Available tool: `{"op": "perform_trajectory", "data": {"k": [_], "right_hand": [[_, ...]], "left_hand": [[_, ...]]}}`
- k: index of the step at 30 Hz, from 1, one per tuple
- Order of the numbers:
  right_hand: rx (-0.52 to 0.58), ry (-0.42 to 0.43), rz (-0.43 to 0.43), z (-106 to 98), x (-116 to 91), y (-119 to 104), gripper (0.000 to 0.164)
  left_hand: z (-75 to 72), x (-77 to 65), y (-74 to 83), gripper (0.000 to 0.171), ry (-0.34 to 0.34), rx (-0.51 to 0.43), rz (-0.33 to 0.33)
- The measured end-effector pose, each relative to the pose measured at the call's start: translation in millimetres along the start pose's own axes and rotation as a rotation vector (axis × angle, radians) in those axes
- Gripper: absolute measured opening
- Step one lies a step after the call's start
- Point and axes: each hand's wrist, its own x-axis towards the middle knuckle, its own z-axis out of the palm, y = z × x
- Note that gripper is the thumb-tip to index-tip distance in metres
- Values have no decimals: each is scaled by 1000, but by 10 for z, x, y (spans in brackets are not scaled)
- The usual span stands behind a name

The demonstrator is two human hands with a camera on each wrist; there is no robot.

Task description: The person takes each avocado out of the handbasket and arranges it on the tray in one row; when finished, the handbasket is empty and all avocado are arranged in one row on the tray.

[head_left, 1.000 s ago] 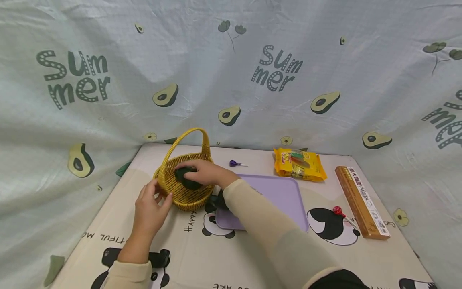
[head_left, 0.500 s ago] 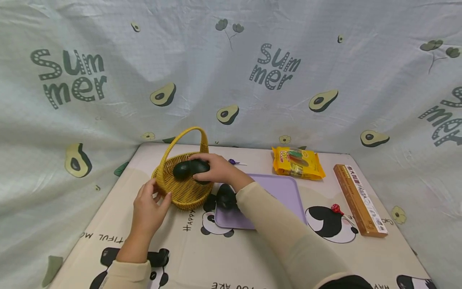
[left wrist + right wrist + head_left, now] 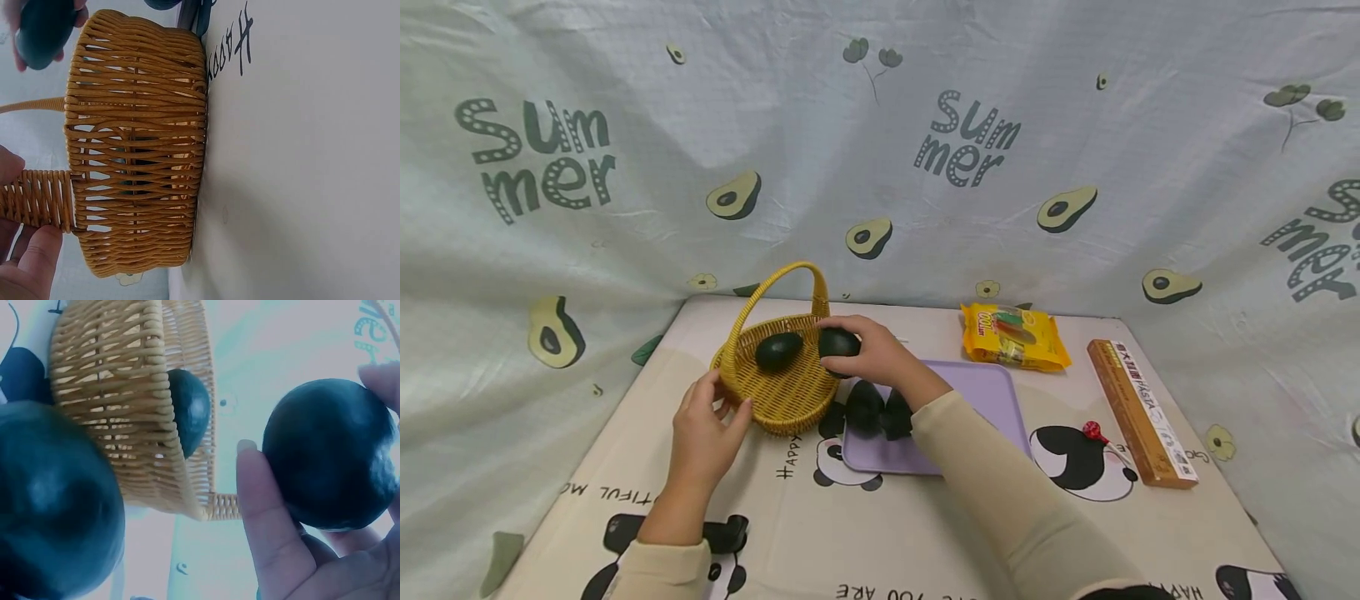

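Observation:
My right hand [image 3: 876,354] holds a dark green avocado [image 3: 837,346] by the basket's right rim; in the right wrist view, the thumb and fingers wrap round this avocado [image 3: 328,453]. On the left, my left hand [image 3: 707,429] grips the foot of the handle of a yellow wicker basket [image 3: 793,408]. The left wrist view shows thumb and fingertips on either side of the woven handle [image 3: 44,197]. A second avocado [image 3: 778,352] lies inside the basket. Two more dark avocados, one of them this avocado [image 3: 865,408], rest on the lilac tray [image 3: 992,408], partly behind the right forearm.
A yellow snack packet [image 3: 1013,337] lies behind the tray. To the right are a red lollipop [image 3: 1093,431] and a long pasta box [image 3: 1142,412]. A lollipop stick shows behind my right hand. A printed cloth [image 3: 880,150] hangs behind the table.
My right hand has lifted an avocado out of the basket and carried it right, towards the tray. The other avocado stays in the basket. My left hand keeps its hold on the handle.

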Motion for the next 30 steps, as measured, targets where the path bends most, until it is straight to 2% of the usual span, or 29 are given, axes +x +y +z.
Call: {"op": "perform_trajectory", "data": {"k": [3, 6, 9, 14, 19, 30], "right_hand": [[-8, 10, 11, -34, -63, 52, 70], [-14, 18, 47, -76, -161, 107, 74], [-8, 44, 89, -119, -270, 154, 73], [-11, 103, 108, -174, -410, 228, 68], [-15, 126, 155, -200, -538, 329, 67], [45, 209, 240, -317, -826, 526, 68]], "left_hand": [[3, 4, 2, 56, -8, -8, -4], [9, 4, 3, 57, -17, -17, -6], [14, 4, 1, 56, -19, -19, -2], [1, 7, 3, 56, -4, -12, -1], [-7, -6, 2, 56, -1, -12, -10], [0, 7, 13, 55, 1, -13, 3]]}}
